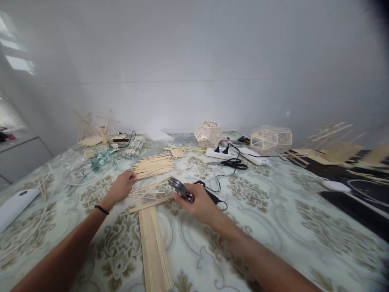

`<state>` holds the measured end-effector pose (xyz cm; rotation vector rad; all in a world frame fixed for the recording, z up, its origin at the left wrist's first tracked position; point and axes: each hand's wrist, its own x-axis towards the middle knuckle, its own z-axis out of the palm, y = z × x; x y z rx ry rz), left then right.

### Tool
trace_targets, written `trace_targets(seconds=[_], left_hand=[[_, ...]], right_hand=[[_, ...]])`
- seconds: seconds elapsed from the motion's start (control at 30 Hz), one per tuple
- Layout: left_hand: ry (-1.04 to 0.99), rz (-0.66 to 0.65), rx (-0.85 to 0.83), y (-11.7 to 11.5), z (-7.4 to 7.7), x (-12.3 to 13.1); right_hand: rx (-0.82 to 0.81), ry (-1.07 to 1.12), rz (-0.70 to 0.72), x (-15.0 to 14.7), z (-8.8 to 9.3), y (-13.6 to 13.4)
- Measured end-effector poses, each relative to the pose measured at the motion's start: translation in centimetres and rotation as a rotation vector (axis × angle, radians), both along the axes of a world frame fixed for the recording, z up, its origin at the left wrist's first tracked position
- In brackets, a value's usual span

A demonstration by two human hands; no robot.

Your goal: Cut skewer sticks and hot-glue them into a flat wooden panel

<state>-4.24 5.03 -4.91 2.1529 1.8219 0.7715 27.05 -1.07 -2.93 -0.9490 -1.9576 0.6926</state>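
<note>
My left hand (124,184), with a black band at its wrist, has its fingers curled together at the left end of a pile of thin wooden sticks (154,165). Whatever is between its fingertips, if anything, is hidden. My right hand (199,202) is closed around a dark metal hand tool (181,189) with a rounded body; its exact kind is unclear. Between my hands, several loose sticks (148,188) lie crosswise. Nearer to me, a stack of long flat wooden strips (153,247) runs toward the table's front.
A white power strip (217,153) with black plugs and black scissors (234,163) lie beyond my right hand. Wooden frame models (208,134) stand along the wall. Green-and-clear packaging (99,160) is at left, a white device (18,207) at far left. Cables cross the patterned tablecloth (258,243).
</note>
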Motion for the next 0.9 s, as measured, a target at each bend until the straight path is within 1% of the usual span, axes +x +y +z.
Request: trace_targets(seconds=[0.07, 0.13, 0.17, 0.23, 0.3, 0.37, 0.47, 0.6, 0.7, 0.8, 0.87, 0.9], left_hand=[[-0.06, -0.048, -0.005, -0.5, 0.9, 0.2], [-0.118, -0.106, -0.021, -1.3, 1.7, 0.7], [-0.144, -0.135, -0.026, -1.8, 2.1, 1.0], [-0.195, -0.193, -0.047, -2.9, 2.9, 1.9], [-0.342, -0.275, -0.127, -3.8, 3.4, 2.7], [-0.406, -0.325, -0.16, -4.5, 3.6, 3.5], [-0.425, -0.365, -0.183, -5.0, 3.7, 4.3], [-0.426, -0.374, -0.233, -5.3, 3.4, 4.9], [-0.448, -0.367, -0.266, -5.3, 3.2, 5.0], [-0.481, -0.369, -0.277, -5.3, 3.2, 5.0], [-0.533, -0.385, -0.275, -5.1, 3.2, 4.9], [-0.593, -0.394, -0.285, -5.0, 3.1, 4.8]], right_hand=[[-0.102, 0.076, -0.062, 0.0, -0.2, 0.3], [-0.25, 0.213, -0.124, 0.2, -0.4, 0.9], [-0.314, 0.278, -0.141, 0.3, -0.4, 1.2], [-0.376, 0.382, -0.137, 0.5, -0.4, 1.7], [-0.391, 0.484, -0.094, 0.7, -0.1, 2.0], [-0.411, 0.597, -0.037, 0.8, 0.1, 2.0], [-0.396, 0.698, 0.017, 0.7, 0.5, 1.6], [-0.362, 0.735, 0.066, 0.7, 0.6, 1.3], [-0.364, 0.753, 0.067, 0.6, 0.6, 1.3], [-0.356, 0.812, 0.037, 0.7, 0.6, 1.5], [-0.384, 0.881, -0.001, 0.8, 0.7, 1.7], [-0.412, 0.92, -0.024, 0.9, 0.8, 1.9]])
